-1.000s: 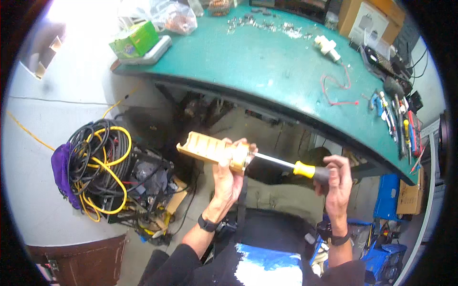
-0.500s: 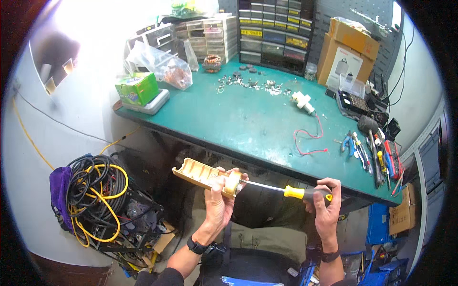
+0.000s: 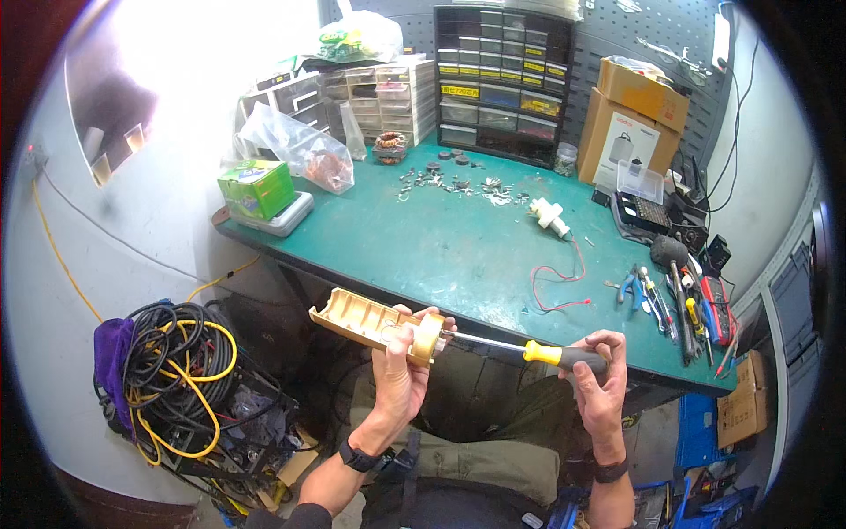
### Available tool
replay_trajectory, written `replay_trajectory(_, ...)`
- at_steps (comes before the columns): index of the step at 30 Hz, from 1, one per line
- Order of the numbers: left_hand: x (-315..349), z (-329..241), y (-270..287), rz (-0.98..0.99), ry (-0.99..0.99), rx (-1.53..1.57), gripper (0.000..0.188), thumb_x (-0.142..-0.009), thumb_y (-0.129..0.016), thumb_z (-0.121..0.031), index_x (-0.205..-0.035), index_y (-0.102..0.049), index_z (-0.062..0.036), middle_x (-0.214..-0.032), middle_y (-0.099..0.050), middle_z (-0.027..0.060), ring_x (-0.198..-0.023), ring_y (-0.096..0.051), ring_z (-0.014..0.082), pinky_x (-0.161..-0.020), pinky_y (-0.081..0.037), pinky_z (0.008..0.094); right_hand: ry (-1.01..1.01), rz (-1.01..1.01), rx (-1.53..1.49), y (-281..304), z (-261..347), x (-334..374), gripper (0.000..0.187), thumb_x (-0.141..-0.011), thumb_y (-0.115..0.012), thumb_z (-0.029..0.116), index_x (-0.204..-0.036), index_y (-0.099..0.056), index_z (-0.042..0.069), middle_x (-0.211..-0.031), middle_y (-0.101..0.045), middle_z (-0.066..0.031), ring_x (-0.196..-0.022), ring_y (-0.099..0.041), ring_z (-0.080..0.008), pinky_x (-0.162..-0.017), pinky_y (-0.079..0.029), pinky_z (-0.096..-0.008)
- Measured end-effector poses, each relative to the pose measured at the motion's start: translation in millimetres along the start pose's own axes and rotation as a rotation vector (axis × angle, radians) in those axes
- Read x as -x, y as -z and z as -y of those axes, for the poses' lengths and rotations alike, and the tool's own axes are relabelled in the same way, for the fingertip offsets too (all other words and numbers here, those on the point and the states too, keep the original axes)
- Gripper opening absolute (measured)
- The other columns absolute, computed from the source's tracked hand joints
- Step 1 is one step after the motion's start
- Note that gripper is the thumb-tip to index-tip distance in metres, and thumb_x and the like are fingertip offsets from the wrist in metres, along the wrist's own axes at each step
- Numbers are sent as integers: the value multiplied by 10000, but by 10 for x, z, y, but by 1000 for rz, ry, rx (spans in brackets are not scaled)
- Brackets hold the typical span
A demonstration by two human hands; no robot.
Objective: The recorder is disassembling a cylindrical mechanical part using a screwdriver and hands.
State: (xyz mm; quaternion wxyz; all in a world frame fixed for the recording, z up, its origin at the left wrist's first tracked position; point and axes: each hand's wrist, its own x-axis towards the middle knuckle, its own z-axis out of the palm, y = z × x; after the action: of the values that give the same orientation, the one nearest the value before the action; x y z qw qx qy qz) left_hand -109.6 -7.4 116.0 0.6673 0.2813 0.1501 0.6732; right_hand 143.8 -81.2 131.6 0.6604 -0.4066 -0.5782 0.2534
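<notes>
Two grips full: your left grip (image 3: 399,370) clasps the tan housing (image 3: 357,319) at its ringed end, your right grip (image 3: 603,379) curls round the screwdriver (image 3: 542,353), both by the near edge of the desk (image 3: 405,238); the housing looks light, stiff, possibly brittle-walled, so favour the ring (image 3: 427,340).

The left forearm (image 3: 328,485) slanted up and inward; the right forearm (image 3: 612,504) stood nearly upright. In front of the near edge of the tabletop (image 3: 397,234), the left hand (image 3: 401,375) was closed in a grip, thumb pointing up. The right hand (image 3: 603,388), nearer that edge's right end, had its fingers curled.
</notes>
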Motion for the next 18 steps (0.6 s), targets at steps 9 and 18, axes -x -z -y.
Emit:
replay_trajectory(9, -25, 47, -17, 2, 1, -23, 372, -985, -665, -241, -1234, -451, -67, -1238, -646, 176, -1120, -691, 296, -952, -590, 360, -247, 14, 31, 102, 95, -28, 310, -1050, -603, 163, -1299, -447, 61, -1031, -562, -62, -830, -623, -125, -700, -535, -276)
replay_trajectory(18, -315, -37, -335, 2, -24, -35, 310, -1008, -642, -233, -1183, -458, -55, -1217, -635, 172, -1106, -687, 278, -993, -581, 409, -396, -30, -84, 173, 220, -416, 335, -1044, -606, 160, -1313, -442, 45, -1043, -588, -80, -798, -611, -133, -727, -504, -259)
